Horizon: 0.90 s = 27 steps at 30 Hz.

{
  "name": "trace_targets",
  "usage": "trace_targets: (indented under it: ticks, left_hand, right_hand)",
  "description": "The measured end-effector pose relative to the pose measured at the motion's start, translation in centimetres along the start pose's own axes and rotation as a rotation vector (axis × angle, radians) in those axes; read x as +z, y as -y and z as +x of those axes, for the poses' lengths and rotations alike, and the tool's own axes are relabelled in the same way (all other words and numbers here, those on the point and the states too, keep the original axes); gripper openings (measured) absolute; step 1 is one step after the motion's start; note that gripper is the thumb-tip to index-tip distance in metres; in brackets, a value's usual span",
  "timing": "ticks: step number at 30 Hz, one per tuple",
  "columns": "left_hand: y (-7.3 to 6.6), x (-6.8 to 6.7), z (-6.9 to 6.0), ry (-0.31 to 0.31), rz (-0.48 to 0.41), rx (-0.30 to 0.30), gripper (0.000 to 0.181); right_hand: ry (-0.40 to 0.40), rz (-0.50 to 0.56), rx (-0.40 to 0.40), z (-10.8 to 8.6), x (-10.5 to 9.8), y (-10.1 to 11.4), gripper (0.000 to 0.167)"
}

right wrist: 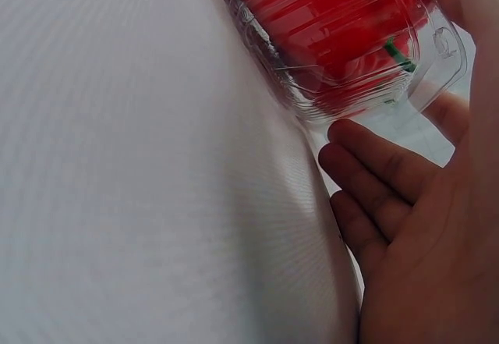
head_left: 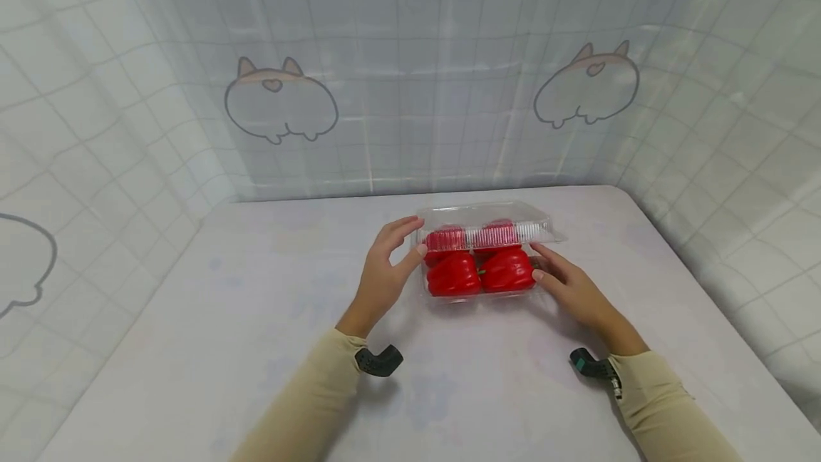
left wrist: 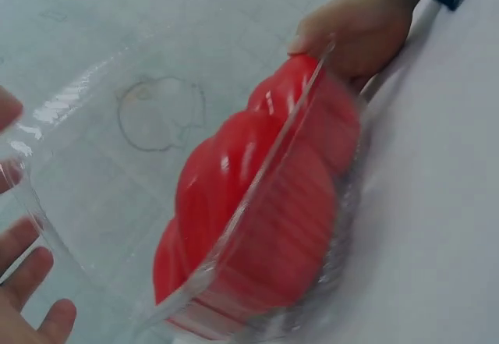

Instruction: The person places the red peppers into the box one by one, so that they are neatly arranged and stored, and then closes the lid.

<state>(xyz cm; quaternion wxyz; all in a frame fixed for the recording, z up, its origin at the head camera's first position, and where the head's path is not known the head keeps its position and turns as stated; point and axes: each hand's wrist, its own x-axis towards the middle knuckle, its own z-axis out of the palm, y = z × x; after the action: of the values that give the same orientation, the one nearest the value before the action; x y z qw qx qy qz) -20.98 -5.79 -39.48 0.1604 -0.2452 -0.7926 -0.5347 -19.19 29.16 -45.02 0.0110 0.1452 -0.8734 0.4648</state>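
Observation:
A clear plastic clamshell box [head_left: 458, 299] stands on the table, with several red bell peppers [head_left: 507, 269] in its base. Its ribbed lid [head_left: 535, 232] is raised at a tilt over the back peppers. At the lid's left side is my left hand [head_left: 383, 269], fingers mostly straight, the tips touching or close to its edge. My right hand [head_left: 574, 298] holds the box's right end, thumb on the rim and index finger at the outer side. In the right wrist view, the other fingers [right wrist: 382, 176] extend loosely below the box. A green stem [right wrist: 399, 54] shows through the plastic.
The white table [head_left: 256, 291] has faint printed patches. Behind it and at both sides hang pale grid-patterned sheets [head_left: 436, 91] with cartoon animal outlines [head_left: 282, 105]. A dark wrist device [head_left: 378, 361] sits at each beige sleeve [head_left: 308, 391].

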Motion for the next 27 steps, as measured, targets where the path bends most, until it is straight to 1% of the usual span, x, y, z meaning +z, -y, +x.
trace_targets:
  ticks: [6, 8, 12, 15, 18, 21, 23, 25, 27]
  left_hand:
    - [-0.2, 0.6, -1.4, -0.016, -0.031, -0.042, 0.044]
    - [-0.3, 0.7, -1.8, -0.019, -0.032, -0.054, 0.044]
    - [-0.3, 0.9, -2.4, -0.015, -0.029, -0.068, 0.044]
    - [-0.3, 1.0, -2.7, -0.007, -0.031, -0.076, 0.046]
    - [-0.2, 1.2, -2.9, -0.003, -0.032, -0.083, 0.047]
    - [0.0, 1.2, -3.1, -0.006, -0.023, -0.082, 0.045]
    - [0.1, 1.1, -3.3, -0.009, -0.012, -0.076, 0.043]
    - [0.3, 1.0, -3.5, -0.013, 0.003, -0.07, 0.04]
    - [0.5, 0.9, -3.8, -0.015, 0.015, -0.069, 0.038]
  right_hand:
    - [-0.027, -0.029, 0.015, 0.0, -0.2, 0.0, 0.058]
    - [-0.031, -0.016, 0.033, 0.0, -0.2, 0.0, 0.056]
    - [-0.039, 0.024, 0.072, 0.0, -0.2, -0.1, 0.058]
    - [-0.079, 0.043, 0.064, 0.1, -0.2, 0.0, 0.059]
    - [-0.152, 0.019, 0.03, 0.1, -0.3, 0.2, 0.057]
    - [-0.219, 0.031, 0.004, 0.1, -0.4, 0.4, 0.053]
    - [-0.248, 0.081, -0.005, 0.1, -0.4, 0.5, 0.051]
    - [-0.259, 0.153, -0.005, 0.0, -0.3, 0.6, 0.049]
    - [-0.263, 0.182, 0.013, 0.0, -0.4, 0.8, 0.047]
